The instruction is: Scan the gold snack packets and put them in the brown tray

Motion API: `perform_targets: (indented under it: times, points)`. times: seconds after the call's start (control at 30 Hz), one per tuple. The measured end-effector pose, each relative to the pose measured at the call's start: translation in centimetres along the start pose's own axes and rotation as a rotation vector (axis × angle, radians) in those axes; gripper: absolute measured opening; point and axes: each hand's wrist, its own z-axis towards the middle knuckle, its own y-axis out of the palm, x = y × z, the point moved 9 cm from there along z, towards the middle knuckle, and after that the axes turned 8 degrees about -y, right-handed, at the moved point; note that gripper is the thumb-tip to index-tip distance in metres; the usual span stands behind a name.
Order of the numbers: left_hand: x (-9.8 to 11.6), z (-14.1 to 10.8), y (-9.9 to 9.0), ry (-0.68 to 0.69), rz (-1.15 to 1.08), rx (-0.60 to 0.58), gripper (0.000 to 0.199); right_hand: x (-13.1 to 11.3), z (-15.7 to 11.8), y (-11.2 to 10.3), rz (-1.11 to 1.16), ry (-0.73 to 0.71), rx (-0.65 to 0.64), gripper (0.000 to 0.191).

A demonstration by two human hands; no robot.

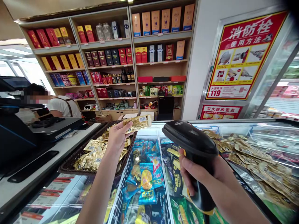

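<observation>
My left hand pinches a gold foil packet, which has a small white barcode label facing up. Below and beside that hand, a dark woven basket holds several similar gold packets. My right hand is wrapped round the handle of a black barcode scanner, whose head points left towards the packet. The packet and the scanner are apart. Under both hands lies an open freezer with blue packets in a white wire basket.
More gold packets lie on the freezer glass at the right. On the left are a counter, a dark checkout machine and a person in a white shirt. Shelves of boxed goods stand behind.
</observation>
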Motion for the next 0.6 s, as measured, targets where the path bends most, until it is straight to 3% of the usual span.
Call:
perform_targets:
  times: [0.2,0.4,0.5,0.6]
  points:
    - [0.4,0.0,-0.7,0.039,0.0,0.051,0.049,-1.3,0.1,0.8,0.01,-0.039,-0.029,0.047]
    - [1.4,0.1,-1.2,0.112,0.157,0.059,0.042,-1.6,-0.3,0.9,-0.008,-0.037,-0.013,0.046]
    - [1.2,0.1,-0.7,0.08,0.49,-0.07,0.038,-1.4,-0.2,1.0,0.024,-0.03,-0.039,0.044]
    - [-0.8,-0.6,0.6,-0.015,0.885,-0.343,0.029,-1.2,0.0,1.3,0.038,-0.028,-0.084,0.045]
